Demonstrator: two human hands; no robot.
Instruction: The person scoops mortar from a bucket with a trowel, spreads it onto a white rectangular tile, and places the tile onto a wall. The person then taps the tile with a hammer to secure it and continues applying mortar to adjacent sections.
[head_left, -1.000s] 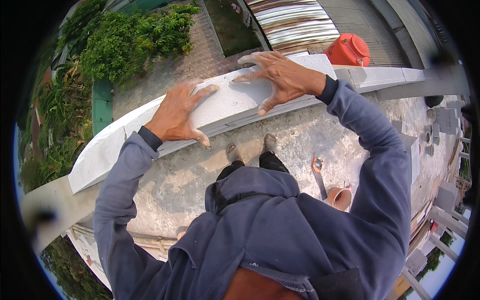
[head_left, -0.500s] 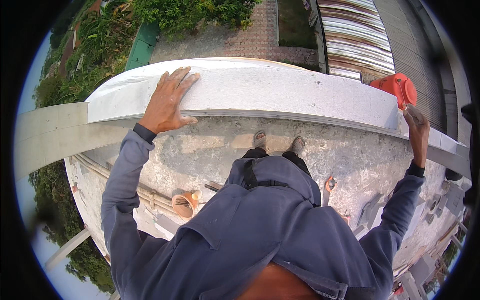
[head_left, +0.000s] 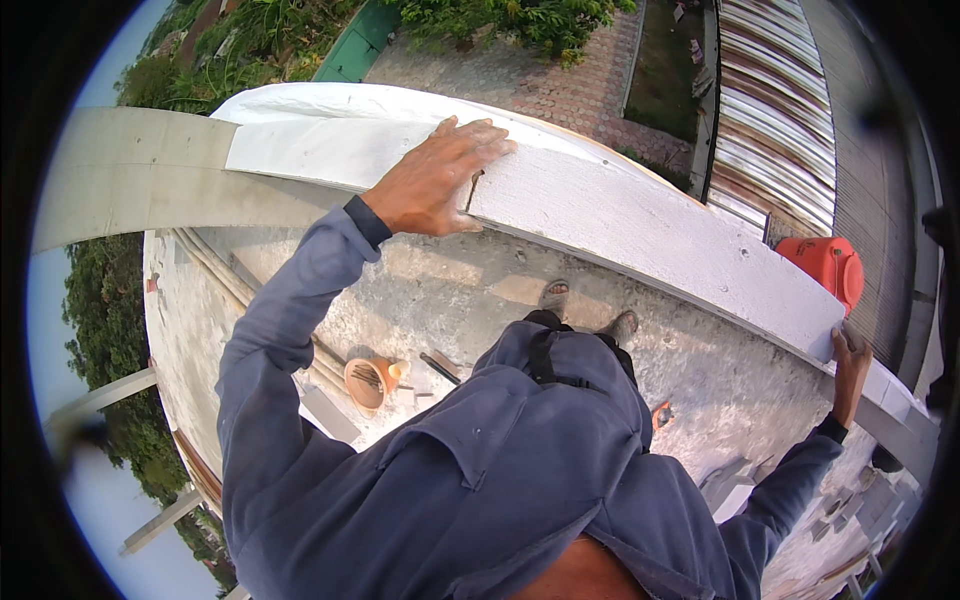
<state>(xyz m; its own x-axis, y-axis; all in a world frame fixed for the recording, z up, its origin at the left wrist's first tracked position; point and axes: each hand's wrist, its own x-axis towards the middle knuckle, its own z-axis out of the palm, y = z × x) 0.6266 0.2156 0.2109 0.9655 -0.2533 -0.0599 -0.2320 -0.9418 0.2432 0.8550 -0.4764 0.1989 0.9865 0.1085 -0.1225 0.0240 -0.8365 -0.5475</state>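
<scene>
A long white block lies along the top of a low wall in front of me. My left hand rests over its left end, fingers stretched across the top and thumb at the near edge. Beside those fingers a narrow dark joint separates it from another white block on the left. Out at the right end, my right hand is closed, its fingertips bunched against the block's corner. What they pinch, if anything, is too small to make out. A red container with a thin pale handle or cord is just beyond that hand.
A concrete beam continues the wall at left. Behind me are an orange-brown bucket holding sticks or tools, long poles, an orange-handled tool and several grey blocks. Beyond the wall, a paved yard lies far below.
The view has turned, so the wall now slopes down to the right. My left hand has shifted slightly, uncovering the joint between the blocks. My right hand stays at the far right corner.
</scene>
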